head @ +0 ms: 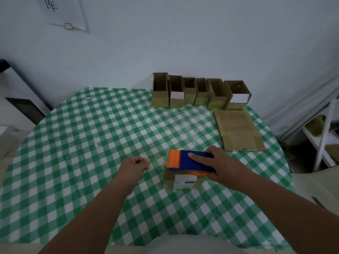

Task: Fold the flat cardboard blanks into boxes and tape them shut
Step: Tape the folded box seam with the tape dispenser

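Your right hand grips the blue and orange tape gun, index finger laid straight along its blue top, the other fingers and thumb wrapped round its body. The gun sits on top of a small box that stands on the green checked table, just in front of you and right of centre. The box shows a white label on its near face, and glossy tape on its sides.

Your left hand hovers just left of the box, not touching it. Its fingers are curled into a loose fist, thumb against the index finger; whether it pinches a tape end you cannot tell.

At the far edge of the table, against the wall, six boxes stand in a row, tops open, touching side by side. A flat blank lies just in front of the row's right end, well apart from the box under the gun.

A white shelf stands off the table's right side.
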